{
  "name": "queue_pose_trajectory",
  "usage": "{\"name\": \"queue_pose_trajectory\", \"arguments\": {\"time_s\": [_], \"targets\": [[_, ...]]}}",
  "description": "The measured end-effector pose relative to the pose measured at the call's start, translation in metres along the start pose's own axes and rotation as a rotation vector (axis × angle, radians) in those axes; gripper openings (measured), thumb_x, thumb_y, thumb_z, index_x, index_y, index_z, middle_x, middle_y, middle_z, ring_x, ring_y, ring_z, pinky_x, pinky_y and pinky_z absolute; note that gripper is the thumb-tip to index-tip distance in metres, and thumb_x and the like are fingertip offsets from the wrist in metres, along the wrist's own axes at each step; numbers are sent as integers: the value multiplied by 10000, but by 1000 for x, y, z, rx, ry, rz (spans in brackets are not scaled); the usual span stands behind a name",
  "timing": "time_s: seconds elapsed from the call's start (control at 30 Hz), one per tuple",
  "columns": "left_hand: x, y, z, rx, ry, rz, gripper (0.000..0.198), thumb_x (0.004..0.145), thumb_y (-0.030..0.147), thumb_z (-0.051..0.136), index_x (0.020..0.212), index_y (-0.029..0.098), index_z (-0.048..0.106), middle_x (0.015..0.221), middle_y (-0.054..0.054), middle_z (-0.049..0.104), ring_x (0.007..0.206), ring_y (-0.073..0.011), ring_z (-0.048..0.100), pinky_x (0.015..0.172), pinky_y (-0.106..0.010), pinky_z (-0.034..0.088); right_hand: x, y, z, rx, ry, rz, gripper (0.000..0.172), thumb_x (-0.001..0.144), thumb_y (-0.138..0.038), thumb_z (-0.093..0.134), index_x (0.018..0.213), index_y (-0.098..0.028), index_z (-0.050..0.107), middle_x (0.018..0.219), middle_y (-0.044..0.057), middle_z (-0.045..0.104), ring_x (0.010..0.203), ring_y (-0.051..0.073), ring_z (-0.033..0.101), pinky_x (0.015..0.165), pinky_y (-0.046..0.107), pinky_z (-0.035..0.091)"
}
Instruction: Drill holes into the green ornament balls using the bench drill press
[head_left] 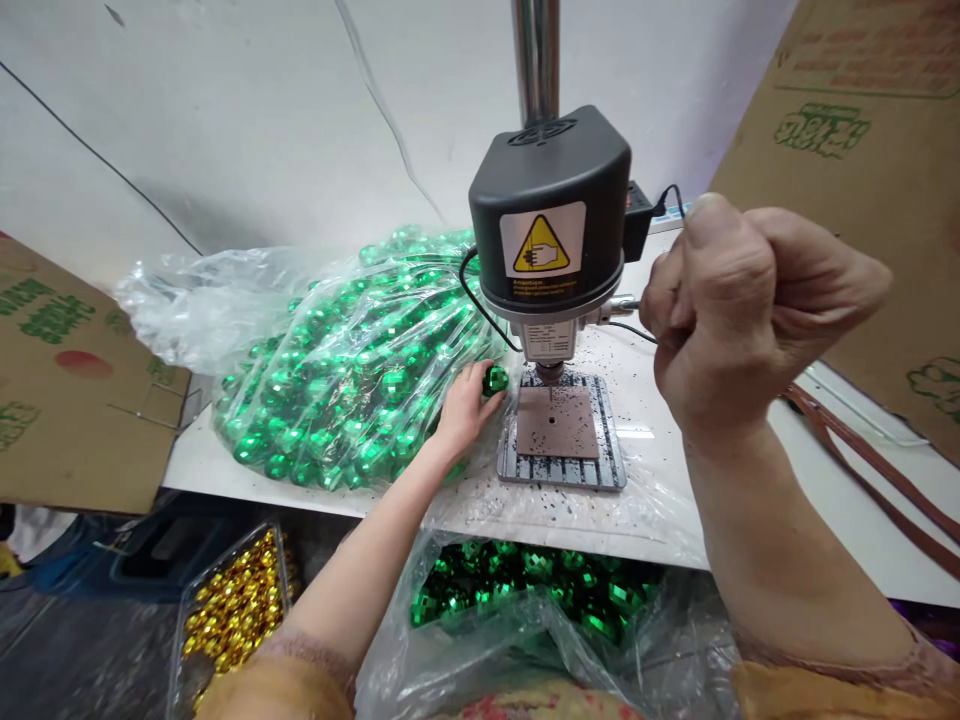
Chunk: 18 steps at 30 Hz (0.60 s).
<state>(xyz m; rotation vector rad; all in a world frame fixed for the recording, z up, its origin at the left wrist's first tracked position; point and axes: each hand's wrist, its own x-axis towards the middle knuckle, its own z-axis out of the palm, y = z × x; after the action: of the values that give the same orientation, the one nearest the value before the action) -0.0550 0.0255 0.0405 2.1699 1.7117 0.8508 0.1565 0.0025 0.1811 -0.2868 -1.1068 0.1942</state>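
Note:
Between the fingers and thumb of my left hand point(466, 408) is a green faceted ball point(495, 380), just left of the drill press point(551, 215). My right hand point(739, 300) is closed in a fist at the press's right side, around the end of the feed lever point(621, 308); the grip itself is hidden by the fingers. Below the chuck point(550, 370), a brown plate point(559, 422) with a small dark hole lies on the slotted metal base point(611, 470). Dark shavings are scattered over both.
A clear plastic bag point(330, 370) of green balls lies left of the press. Another open bag point(517, 640) with green balls hangs below the table edge. A bin of gold balls point(236, 600) stands lower left. Cardboard boxes point(67, 380) flank the table point(660, 500); a brown strap point(870, 460) lies right.

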Motion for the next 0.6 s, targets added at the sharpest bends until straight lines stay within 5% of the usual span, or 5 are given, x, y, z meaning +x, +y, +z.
{"name": "queue_pose_trajectory", "arguments": {"time_s": [0.17,0.27,0.6], "targets": [[-29,19,-4,-1041,-56,-288,462,878,391,699,1300,228,606,1065,-57,703,886,-190,672,775,-314,548,-1,0,-1,-2,-7,6,473,898,-145,614,516,-192,339,449,-71,255,398,41,306,414,266,186],[-38,29,-4,-1392,-118,-455,430,870,389,708,1249,203,628,1056,-68,723,833,-177,698,727,-298,579,-1,-1,0,11,-7,-12,469,901,-118,598,509,-191,352,442,-77,266,388,34,288,409,261,193],[-39,32,11,-1501,-141,-547,424,744,336,847,1079,196,628,1008,-38,737,836,-172,720,733,-287,581,-1,-3,-2,-8,-27,38,462,912,-131,585,516,-174,351,455,-75,290,413,17,313,435,244,198]]}}
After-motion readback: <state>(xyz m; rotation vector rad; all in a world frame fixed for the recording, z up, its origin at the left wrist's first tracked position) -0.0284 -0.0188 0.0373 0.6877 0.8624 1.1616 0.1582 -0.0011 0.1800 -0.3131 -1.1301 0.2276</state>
